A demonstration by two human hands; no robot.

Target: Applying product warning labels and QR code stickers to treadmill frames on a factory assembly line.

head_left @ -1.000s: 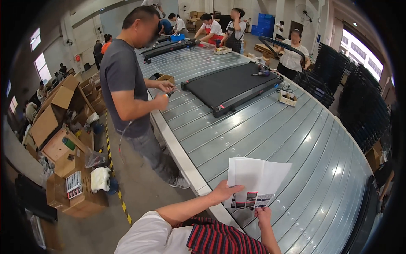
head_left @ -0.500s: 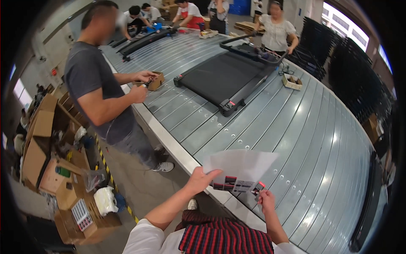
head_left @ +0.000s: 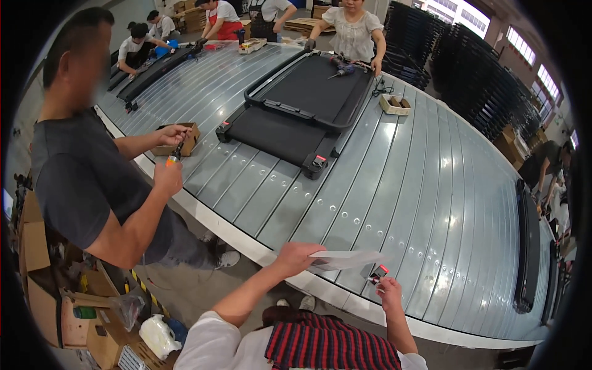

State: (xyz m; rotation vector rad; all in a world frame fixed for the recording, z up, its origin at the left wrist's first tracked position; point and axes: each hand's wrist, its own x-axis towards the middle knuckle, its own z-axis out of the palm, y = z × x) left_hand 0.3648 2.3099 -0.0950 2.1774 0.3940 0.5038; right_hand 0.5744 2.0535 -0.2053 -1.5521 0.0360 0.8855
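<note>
My left hand [head_left: 298, 258] is closed on the edge of a translucent sheet [head_left: 351, 259], held nearly edge-on above the table's front edge. To the right of the sheet, my right hand [head_left: 390, 292] pinches a small black-and-red sticker [head_left: 379, 272] between thumb and fingers. The sticker is apart from the sheet. Beyond both hands, a black treadmill [head_left: 277, 139] lies on the ribbed metal table [head_left: 370, 203], its looped handle frame [head_left: 296, 110] folded over the deck.
At my left a co-worker [head_left: 92, 166] holds an orange-handled screwdriver [head_left: 177, 154] beside a small cardboard box [head_left: 192, 137]. Another person [head_left: 351, 31] stands behind the treadmill, near a parts box [head_left: 394, 105]. A long black part [head_left: 526, 246] lies at the right. Cartons [head_left: 37, 246] crowd the lower left.
The view has turned right. My left hand's sheet has tipped from facing me to nearly edge-on, and the sticker shows clear of it. The treadmill's handle frame has come down over the deck.
</note>
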